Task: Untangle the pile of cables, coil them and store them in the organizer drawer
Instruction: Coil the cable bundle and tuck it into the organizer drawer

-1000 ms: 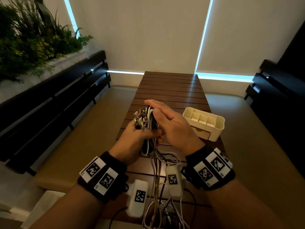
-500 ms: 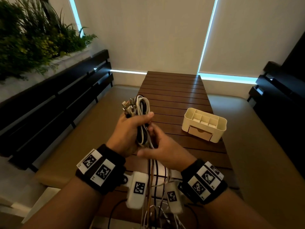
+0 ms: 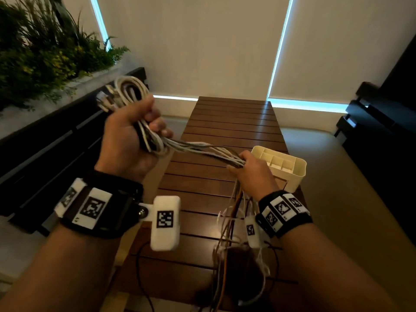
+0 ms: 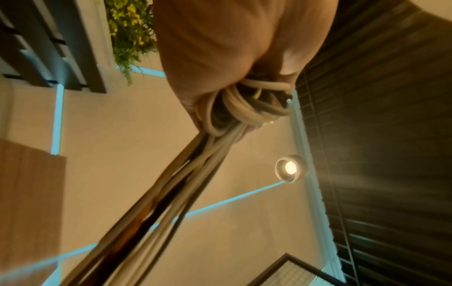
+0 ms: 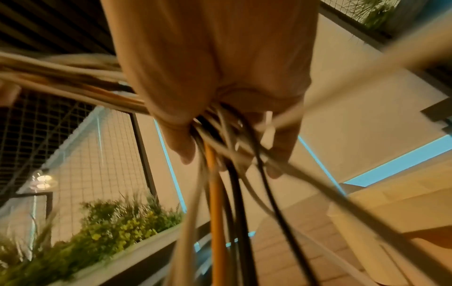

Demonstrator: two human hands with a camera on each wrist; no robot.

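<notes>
Slatted wooden table [image 3: 234, 122] runs away from the camera, blinds behind it, planter with greenery [image 3: 45, 52] on the left. Cream organizer [image 3: 295, 174] sits on the table's right edge, just behind the right hand; its drawer front is mostly hidden, so I can't tell whether it's open.

Left hand [image 3: 130, 140] is raised off to the left, fist closed around a looped cable bundle [image 3: 128, 91], white and dark strands, with connector ends poking out at the top. From that fist the strands run taut across to the right hand [image 3: 254, 172], which is closed around them lower down and near the organizer. Below the right hand the loose tails [image 3: 227, 235], white, black and one orange, hang down toward the near edge of the table in a messy fan. Right wrist view shows those tails crossing each other under the fingers [image 5: 182, 147].

Step in hand, as I read it: coiling, with the whole bunch being wrapped together, not one by one. The tails don't look separated yet.

Next move likely needs:
- right hand sliding down the tails to feed slack
- another loop laid into the left fist
- watching for snags where the tails cross

Nothing is stored yet.
</notes>
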